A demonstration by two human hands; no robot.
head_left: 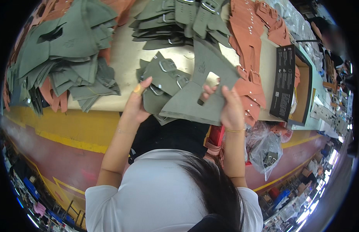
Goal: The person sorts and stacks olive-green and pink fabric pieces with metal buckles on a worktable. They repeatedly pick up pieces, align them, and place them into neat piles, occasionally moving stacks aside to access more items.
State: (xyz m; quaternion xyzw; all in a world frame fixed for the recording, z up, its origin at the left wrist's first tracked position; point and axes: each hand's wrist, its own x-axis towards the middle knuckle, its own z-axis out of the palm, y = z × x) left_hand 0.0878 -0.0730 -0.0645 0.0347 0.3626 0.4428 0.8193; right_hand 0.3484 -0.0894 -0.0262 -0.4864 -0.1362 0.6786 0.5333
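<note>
My left hand [136,105] is closed on the near left edge of a small bunch of grey-green leather straps [158,101] with silver buckles, a plaster-like yellow patch on one finger. In my right hand [233,110] is a large grey-green leather panel [189,96] with an oblong cut-out. Its thumb lies on top, and fingertips show through the cut-out from beneath. The panel tilts over the table edge and overlaps the right side of the buckled straps.
Piled grey-green leather panels [71,46] cover the table's left. More green buckled straps [164,19] lie at the back. Orange leather pieces [247,42] run down the right, beside an open black box [284,83]. Below the edge hangs a clear plastic bag [266,150].
</note>
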